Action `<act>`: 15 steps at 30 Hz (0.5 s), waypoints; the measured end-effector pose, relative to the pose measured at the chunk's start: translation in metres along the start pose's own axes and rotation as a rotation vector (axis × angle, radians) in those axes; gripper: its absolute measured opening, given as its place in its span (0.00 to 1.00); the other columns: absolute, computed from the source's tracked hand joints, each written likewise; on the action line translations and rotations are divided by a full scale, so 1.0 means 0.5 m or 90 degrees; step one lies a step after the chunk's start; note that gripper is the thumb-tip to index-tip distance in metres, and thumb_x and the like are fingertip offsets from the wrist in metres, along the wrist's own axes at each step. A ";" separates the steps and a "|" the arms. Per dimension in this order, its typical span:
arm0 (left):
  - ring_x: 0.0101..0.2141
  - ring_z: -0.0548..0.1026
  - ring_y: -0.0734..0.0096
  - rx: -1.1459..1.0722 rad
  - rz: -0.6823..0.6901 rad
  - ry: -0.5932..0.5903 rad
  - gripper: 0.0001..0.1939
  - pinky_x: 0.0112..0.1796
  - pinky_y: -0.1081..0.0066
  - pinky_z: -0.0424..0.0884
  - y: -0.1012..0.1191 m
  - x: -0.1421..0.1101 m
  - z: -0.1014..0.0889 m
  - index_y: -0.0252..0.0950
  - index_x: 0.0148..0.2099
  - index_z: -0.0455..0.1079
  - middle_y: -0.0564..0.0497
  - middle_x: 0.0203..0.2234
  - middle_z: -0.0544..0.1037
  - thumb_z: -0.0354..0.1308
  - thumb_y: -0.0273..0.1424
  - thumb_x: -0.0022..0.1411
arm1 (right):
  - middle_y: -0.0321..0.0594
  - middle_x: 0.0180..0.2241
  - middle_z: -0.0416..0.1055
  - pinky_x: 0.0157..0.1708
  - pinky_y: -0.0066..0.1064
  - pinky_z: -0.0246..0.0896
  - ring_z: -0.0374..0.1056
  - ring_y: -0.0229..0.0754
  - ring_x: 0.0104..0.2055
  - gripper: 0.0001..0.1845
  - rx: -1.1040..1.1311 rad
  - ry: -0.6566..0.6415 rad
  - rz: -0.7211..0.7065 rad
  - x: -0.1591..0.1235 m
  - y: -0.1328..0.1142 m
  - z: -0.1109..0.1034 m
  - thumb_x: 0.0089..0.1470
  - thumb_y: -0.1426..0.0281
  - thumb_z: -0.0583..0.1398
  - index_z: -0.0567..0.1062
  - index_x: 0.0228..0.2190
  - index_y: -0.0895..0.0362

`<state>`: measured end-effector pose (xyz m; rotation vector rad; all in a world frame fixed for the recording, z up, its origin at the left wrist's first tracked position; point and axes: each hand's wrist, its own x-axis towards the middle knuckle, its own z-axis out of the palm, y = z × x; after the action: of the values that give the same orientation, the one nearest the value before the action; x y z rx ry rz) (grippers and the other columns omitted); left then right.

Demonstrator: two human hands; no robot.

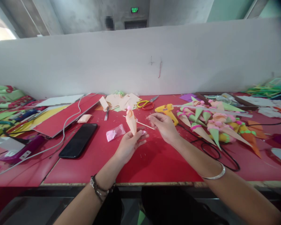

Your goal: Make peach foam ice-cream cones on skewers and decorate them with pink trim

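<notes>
My left hand (129, 144) is closed round the lower point of a peach paper cone (131, 122), which stands upright with a small pink pompom (128, 108) at its top. A bit of pale pink (144, 132) shows by that hand's fingers. To the right, my right hand (162, 125) is raised with thumb and fingers pinched together; what lies between them, if anything, is too small to make out. Close to its fingertips is a thin wooden stick (145, 125) on the red table. A yellow glue gun (166, 111) lies just behind my right hand.
Finished paper cones (215, 123) are heaped at the right, beside the black cable (224, 156). Scissors (147, 103) and peach paper pieces (121, 101) lie at the back. Left of my hands are a pink packet (115, 132), a phone (78, 140) and a purple power strip (25, 150).
</notes>
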<state>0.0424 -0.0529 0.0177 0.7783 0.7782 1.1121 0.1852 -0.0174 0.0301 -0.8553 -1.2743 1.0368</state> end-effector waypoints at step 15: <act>0.21 0.73 0.80 0.046 -0.150 -0.059 0.05 0.24 0.81 0.70 0.014 -0.018 0.016 0.30 0.33 0.67 0.52 0.21 0.74 0.52 0.25 0.57 | 0.36 0.30 0.63 0.34 0.29 0.61 0.63 0.35 0.34 0.03 -0.180 -0.095 -0.223 -0.023 -0.027 0.019 0.45 0.70 0.60 0.73 0.27 0.55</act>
<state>0.0435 -0.0610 0.0289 0.7716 0.8120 0.8358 0.1776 -0.0331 0.0402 -0.7390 -1.6559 0.6596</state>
